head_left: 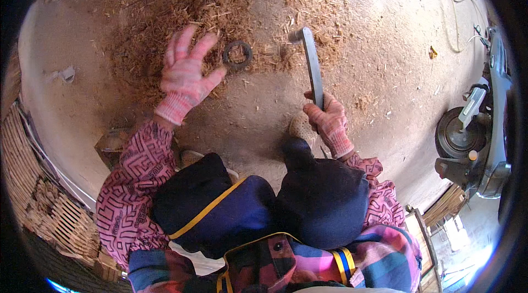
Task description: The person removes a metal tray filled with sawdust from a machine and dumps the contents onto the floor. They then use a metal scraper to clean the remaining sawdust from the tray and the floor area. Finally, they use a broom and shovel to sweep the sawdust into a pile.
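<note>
My left hand [188, 73], in a pink and white knit glove, hovers with fingers spread over wood shavings. Just right of its thumb lies a dark ring [237, 55], flat on the floor; the hand looks apart from it. My right hand [329, 121], in a matching glove, is wrapped round the near end of a flat grey metal bar [313, 62]. The bar points away from me, and a short round stub sticks out to the left at its far end. Slight motion blur softens the left hand.
Wood shavings [148, 29] cover much of the concrete floor ahead. A wheeled machine [467, 133] stands at the right, and a pale cord [454, 7] curls behind it. Stacked wooden strips [60, 216] line the left rim. A small wooden block [111, 144] sits beside my left sleeve.
</note>
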Tool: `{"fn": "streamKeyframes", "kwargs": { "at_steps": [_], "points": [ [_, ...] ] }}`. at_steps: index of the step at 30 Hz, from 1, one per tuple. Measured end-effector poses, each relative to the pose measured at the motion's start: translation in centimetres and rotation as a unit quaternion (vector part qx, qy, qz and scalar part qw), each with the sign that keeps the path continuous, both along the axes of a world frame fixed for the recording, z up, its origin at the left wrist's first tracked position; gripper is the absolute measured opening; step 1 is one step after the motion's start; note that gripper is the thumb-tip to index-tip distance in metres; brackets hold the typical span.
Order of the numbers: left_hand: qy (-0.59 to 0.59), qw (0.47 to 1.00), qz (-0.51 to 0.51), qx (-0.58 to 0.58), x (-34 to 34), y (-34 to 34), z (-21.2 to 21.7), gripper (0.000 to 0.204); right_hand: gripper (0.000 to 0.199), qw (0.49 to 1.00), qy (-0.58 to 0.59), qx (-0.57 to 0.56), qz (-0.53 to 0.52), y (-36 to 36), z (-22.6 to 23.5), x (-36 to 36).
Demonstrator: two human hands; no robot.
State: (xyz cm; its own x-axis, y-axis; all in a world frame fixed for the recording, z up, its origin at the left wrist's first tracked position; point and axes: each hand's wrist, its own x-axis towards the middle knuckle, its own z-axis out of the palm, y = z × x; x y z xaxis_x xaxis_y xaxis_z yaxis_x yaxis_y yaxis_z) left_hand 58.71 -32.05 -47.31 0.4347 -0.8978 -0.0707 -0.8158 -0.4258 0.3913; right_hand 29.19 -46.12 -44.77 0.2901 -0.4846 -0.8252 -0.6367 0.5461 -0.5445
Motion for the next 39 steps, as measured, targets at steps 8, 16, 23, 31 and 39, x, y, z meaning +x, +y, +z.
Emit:
{"fn": "streamKeyframes", "kwargs": {
  "at_steps": [8,16,23,31,39],
  "points": [
    [-0.09,0.977,-0.148,0.128,-2.9,-2.0,-1.8,0.08,0.035,0.999,0.008,-0.029,0.024,0.0,-0.2,-0.4],
    [-0.174,0.952,-0.204,0.149,-4.5,-2.3,-5.7,0.079,0.036,0.996,0.034,-0.047,0.067,0.7,-0.2,-0.5],
    [-0.04,0.987,-0.078,-0.138,-3.5,1.6,1.6,0.074,0.033,0.996,0.032,-0.046,0.073,1.4,0.5,0.0],
    [0.087,0.891,0.423,-0.139,0.6,26.0,8.5,0.07,0.04,0.92,0.039,-0.105,0.375,1.3,1.0,7.6],
    [-0.178,0.915,0.357,0.062,0.4,27.9,5.7,0.068,0.039,0.767,0.022,-0.257,0.587,4.3,-0.2,18.7]
  ]
}}
